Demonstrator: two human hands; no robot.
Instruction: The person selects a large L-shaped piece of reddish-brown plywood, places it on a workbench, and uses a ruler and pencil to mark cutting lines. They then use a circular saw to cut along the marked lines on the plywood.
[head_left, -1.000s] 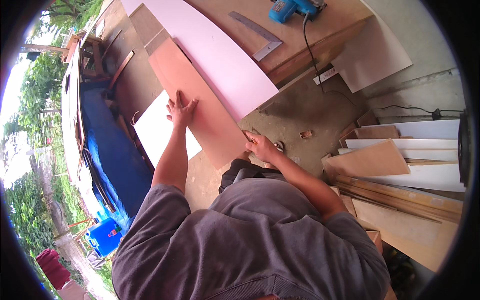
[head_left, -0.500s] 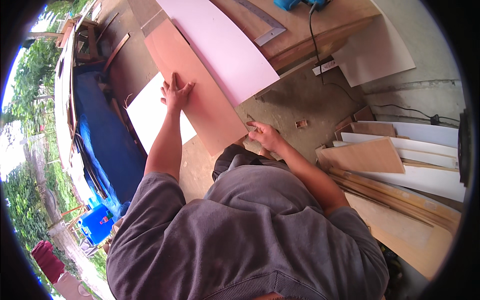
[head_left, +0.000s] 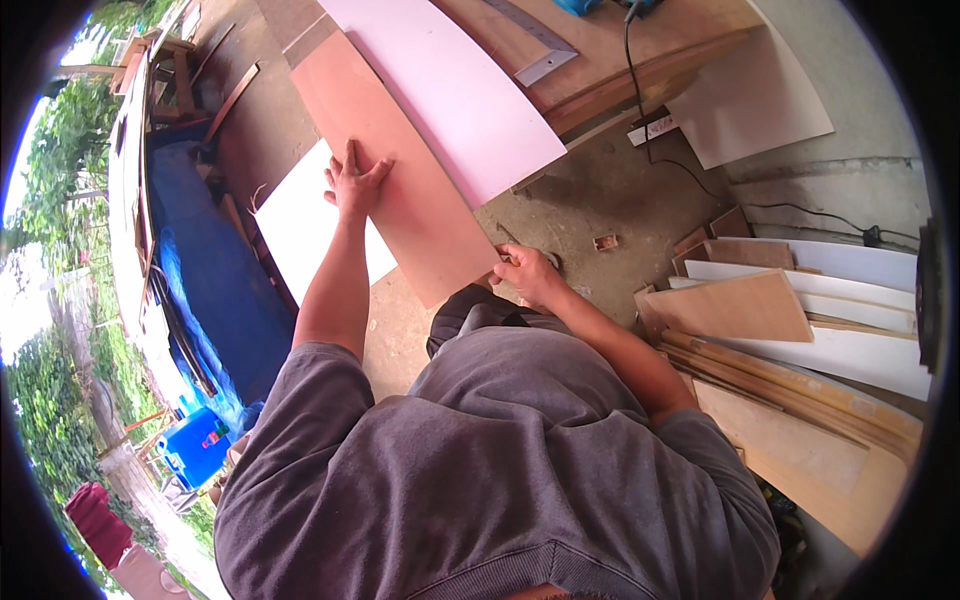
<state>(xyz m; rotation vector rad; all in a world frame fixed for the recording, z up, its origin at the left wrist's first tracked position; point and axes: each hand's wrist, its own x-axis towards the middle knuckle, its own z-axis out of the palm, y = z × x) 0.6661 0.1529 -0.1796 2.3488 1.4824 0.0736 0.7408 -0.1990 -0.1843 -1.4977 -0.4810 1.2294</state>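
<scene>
My left hand (head_left: pixel 356 185) lies with spread fingers on a long, pinkish-brown board (head_left: pixel 445 230). Beside the board's near right corner, my right hand (head_left: pixel 530 272) is closed round a small, slim, yellowish tool (head_left: pixel 513 260), too small to identify. The board lies along a pale pink panel (head_left: pixel 460 110). A white sheet (head_left: pixel 295 220) shows at its left, partly under my left arm. Beyond the panel, a metal square (head_left: pixel 545 65) rests on a wooden worktop (head_left: pixel 640 40).
A blue power tool (head_left: pixel 580 5) sits on the worktop, its cord hanging to the floor. Offcuts and white panels (head_left: pixel 850 365) are stacked at right; a large sheet (head_left: pixel 750 110) leans behind. A blue tarp (head_left: pixel 220 280) and blue container (head_left: pixel 195 445) are at left, a small block (head_left: pixel 605 243) on the floor.
The board and both hands appear higher in the view than a second ago, as the view shifted. My right hand shifted slightly along the board's edge. My left hand remains spread on it.
</scene>
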